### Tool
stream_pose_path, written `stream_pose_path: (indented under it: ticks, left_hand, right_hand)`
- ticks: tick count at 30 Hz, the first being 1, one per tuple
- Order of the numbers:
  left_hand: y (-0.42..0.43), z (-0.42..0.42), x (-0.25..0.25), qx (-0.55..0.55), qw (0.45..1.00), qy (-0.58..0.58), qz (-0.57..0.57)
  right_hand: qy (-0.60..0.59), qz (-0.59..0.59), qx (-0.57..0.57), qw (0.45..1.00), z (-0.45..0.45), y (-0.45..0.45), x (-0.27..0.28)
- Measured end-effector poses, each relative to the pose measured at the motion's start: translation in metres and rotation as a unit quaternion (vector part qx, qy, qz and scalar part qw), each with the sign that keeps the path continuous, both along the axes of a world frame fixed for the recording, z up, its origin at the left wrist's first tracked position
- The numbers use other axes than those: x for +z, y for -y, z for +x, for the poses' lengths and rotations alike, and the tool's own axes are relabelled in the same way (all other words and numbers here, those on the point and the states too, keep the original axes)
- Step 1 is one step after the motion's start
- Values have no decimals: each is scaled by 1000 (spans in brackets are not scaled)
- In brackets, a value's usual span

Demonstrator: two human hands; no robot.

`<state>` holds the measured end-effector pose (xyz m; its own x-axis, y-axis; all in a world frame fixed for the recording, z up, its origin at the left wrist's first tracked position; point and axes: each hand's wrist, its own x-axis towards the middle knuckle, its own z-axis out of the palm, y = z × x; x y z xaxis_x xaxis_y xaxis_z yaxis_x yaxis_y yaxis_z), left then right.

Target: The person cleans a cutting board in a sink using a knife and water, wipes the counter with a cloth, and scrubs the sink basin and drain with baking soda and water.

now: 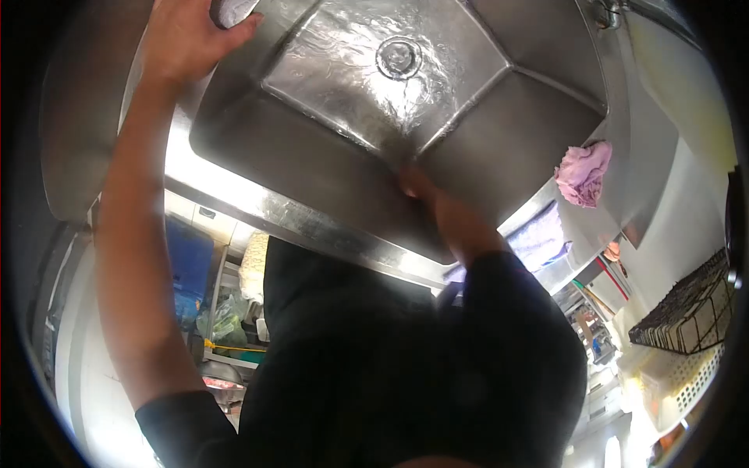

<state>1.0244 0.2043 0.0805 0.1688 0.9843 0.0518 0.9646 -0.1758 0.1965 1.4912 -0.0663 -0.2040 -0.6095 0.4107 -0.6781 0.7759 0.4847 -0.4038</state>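
Stainless-steel sink (pixel 515 129) spreads in front of the person, its near rim just beyond the dark shirt (pixel 406 343). On the right, a purple cloth (pixel 540 234) lies beside the right forearm, and a crumpled pink cloth (pixel 583 173) sits farther along the side ledge. Inside the basin, the right hand (pixel 415 181) reaches down at the near corner; it is blurred, so how its fingers stand and what they hold cannot be told. Farther in, water glistens around the round drain (pixel 399 58). At the far left, the left hand (pixel 186 37) is over the rim, thumb spread, a pale object (pixel 235 11) beside it; its fingers run out of view, so any grip cannot be told.
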Motion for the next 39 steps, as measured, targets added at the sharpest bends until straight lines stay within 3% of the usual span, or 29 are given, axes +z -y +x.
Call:
stream_pose_path:
  ticks: [1,3,5,7,10,11,14,16,17,18,19,20,21,22,23,24,25,27,29,31,32,33,35,37,39]
  left_hand:
    - [0,-2,-2,-3,1000,16,6]
    - [3,0,-2,-7,999,36,16]
    - [3,2,2,-1,999,32,16]
    - [2,1,0,1,1000,22,10]
    - [6,9,6,19,1000,22,9]
    - [6,11,9,27,999,31,12]
    - [1,-4,-3,0,999,46,10]
    - [0,-5,3,-5,999,39,10]
    - [-3,-4,4,-19,999,47,4]
    - [-6,-8,2,-32,998,54,7]
    - [-4,-11,1,-22,999,45,6]
    - [-5,-12,3,-29,998,59,9]
    - [-5,-15,1,-37,996,75,10]
    - [-6,-13,4,-36,996,76,10]
    - [-6,-13,5,-39,997,73,7]
    - [-7,-13,6,-42,996,77,5]
    - [-8,-12,7,-45,996,81,4]
    - [-8,-7,1,-52,996,71,25]
    - [-9,-7,-3,-52,996,51,52]
    - [-9,-11,-5,-40,997,65,33]
    - [-9,-10,-6,-33,997,62,33]
    - [-9,-10,-5,-27,997,56,35]
    - [-8,-9,-2,-31,996,79,20]
    - [-11,-11,0,-23,996,86,13]
    - [-8,-10,0,-26,996,83,13]
  right_hand:
    - [23,-32,30,999,9,5,13]
    - [82,-217,201,952,10,-27,75]
    - [144,-277,241,919,31,-71,137]
    - [230,-205,222,925,62,-127,194]
    - [401,69,115,906,96,-225,222]
    - [457,171,63,870,103,-249,217]
    - [484,221,-3,847,117,-265,146]
    - [529,127,122,830,79,-250,125]
    - [477,119,77,867,71,-233,97]
    - [413,152,6,898,71,-202,50]
    - [400,255,-53,879,69,-149,-21]
    - [391,236,-73,887,51,-107,-91]
    - [423,310,-187,831,23,-66,-148]
    - [432,512,-182,720,-42,-29,-178]
    - [432,508,-186,722,-96,-16,-171]
    - [237,481,-205,819,-140,-20,-145]
    - [78,164,-305,935,-183,-60,-57]
    - [-121,146,-94,977,-210,-150,5]
    - [-138,284,52,947,-223,-221,-37]
    - [27,303,7,953,-233,-294,-59]
    - [120,261,5,958,-229,-336,-40]
    - [162,198,-106,961,-209,-363,-17]
    - [283,230,-110,925,-152,-390,-40]
    - [260,178,-238,919,-98,-376,-21]
    - [174,154,-353,906,-42,-322,-82]
